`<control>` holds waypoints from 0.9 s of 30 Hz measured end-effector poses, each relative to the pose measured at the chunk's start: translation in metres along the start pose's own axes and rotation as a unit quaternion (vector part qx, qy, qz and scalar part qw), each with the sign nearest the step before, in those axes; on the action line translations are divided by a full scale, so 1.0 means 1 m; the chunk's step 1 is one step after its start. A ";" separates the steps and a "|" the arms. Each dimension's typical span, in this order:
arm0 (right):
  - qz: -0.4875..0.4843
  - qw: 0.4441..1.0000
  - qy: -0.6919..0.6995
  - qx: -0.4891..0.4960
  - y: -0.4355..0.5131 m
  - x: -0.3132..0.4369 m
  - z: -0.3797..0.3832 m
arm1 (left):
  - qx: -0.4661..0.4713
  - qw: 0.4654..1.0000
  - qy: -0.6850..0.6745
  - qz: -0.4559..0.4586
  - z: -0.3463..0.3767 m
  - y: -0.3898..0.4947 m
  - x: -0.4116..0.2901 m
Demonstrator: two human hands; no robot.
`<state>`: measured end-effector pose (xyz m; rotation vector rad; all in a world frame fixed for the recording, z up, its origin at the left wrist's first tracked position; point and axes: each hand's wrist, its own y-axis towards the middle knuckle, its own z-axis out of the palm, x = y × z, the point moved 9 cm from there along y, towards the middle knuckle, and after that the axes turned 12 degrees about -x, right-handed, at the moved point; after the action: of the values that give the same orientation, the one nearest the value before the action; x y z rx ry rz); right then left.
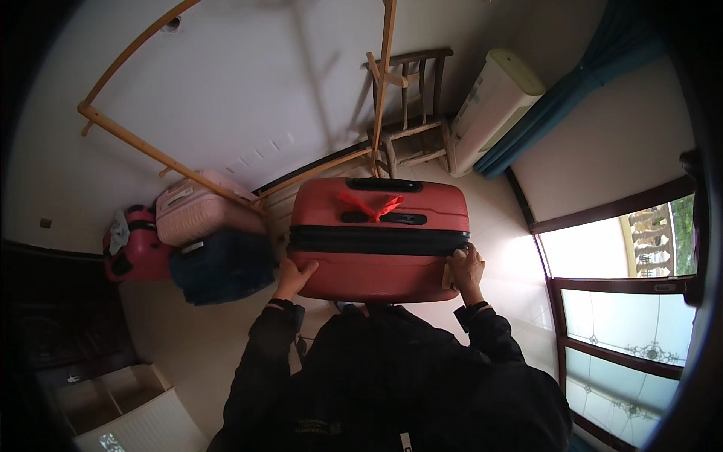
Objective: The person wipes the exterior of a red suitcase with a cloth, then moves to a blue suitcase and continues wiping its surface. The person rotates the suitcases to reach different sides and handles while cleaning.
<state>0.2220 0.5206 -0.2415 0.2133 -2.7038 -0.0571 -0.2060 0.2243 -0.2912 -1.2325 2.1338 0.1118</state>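
Note:
A red hard-shell suitcase (379, 274) is in front of me, its black zip band running across it. Above the band are a dark carry handle (384, 185) and a lock strip with a red ribbon (375, 208) tied on. My left hand (294, 278) grips the suitcase's left end, thumb laid over the near shell. At the right end, my right hand (467, 271) has its fingers curled against the corner by the zip band. A small pale piece of cloth or paper (447, 277) shows under those fingers; its exact kind is unclear.
To the left stand a pink suitcase (195, 212), a dark blue suitcase (223, 268) and a magenta suitcase (138, 248). A wooden clothes rack (141, 144) and a wooden chair (415, 133) are along the wall. Glazed doors (621, 316) are on the right, an open box (118, 395) lower left.

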 end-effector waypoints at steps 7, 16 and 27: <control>-0.009 1.000 0.020 0.016 0.033 0.001 -0.001 | 0.058 0.995 -0.084 -0.007 0.011 -0.007 -0.014; -0.124 0.991 0.022 -0.041 0.112 -0.014 0.000 | 0.135 0.954 -0.261 0.054 0.082 -0.007 -0.046; -0.117 0.990 -0.047 -0.060 0.204 -0.038 0.015 | 0.094 0.995 -0.022 0.036 0.122 0.007 -0.098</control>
<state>0.2211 0.7286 -0.2557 0.5004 -2.7433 -0.3061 -0.1178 0.3474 -0.3311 -1.0367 2.0976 -0.0290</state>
